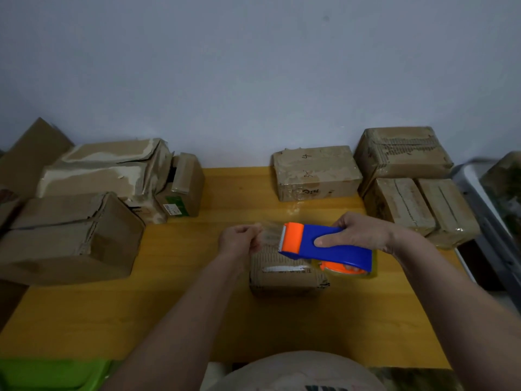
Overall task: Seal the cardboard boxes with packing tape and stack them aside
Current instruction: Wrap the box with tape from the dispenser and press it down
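Here, worn cardboard boxes [73,235] are lying piled at the left of the yellow worktop [112,320]. The left hand [239,242] is pinching the free end of clear tape [267,231] between curled fingers. Below it, a small box [284,273] is sitting mid-worktop. The right hand [363,231] is gripping the blue-and-orange tape dispenser [327,246], fingers wrapped round its body, just above that box. Taped boxes [406,190] are sitting stacked at the right, one alone [315,172] near the wall.

Small worn box [284,273] under tape dispenser [327,245]
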A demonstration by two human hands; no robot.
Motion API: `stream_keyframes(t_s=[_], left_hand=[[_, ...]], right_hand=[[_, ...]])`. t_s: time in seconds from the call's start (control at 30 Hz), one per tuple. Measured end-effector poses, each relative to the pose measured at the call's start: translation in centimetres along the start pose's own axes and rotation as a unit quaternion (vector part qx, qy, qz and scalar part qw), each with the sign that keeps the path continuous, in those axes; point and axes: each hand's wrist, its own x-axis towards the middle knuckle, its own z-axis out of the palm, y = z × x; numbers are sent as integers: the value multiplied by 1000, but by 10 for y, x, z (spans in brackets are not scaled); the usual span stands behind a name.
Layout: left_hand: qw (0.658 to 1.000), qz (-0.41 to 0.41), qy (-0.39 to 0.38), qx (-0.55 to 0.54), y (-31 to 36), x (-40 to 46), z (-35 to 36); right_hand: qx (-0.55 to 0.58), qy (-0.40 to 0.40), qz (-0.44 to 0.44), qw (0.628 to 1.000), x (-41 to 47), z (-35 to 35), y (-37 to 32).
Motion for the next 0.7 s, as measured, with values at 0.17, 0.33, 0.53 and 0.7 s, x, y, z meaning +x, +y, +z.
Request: stream_keyframes(t_s=[0.17, 0.33, 0.53, 0.7], left_hand=[[995, 22, 98, 22, -26, -3, -2], [974, 67, 144, 160, -39, 0, -9], [964, 39, 171, 201, -51, 11, -17], [972, 16, 155, 178, -61, 20, -16]], right_hand=[[-68, 3, 16, 998, 13, 5, -16], [-139, 19, 40, 989, 31, 16, -34], [-231, 14, 54, 971, 57, 27, -55], [-280, 15, 83, 956, 69, 33, -61]])
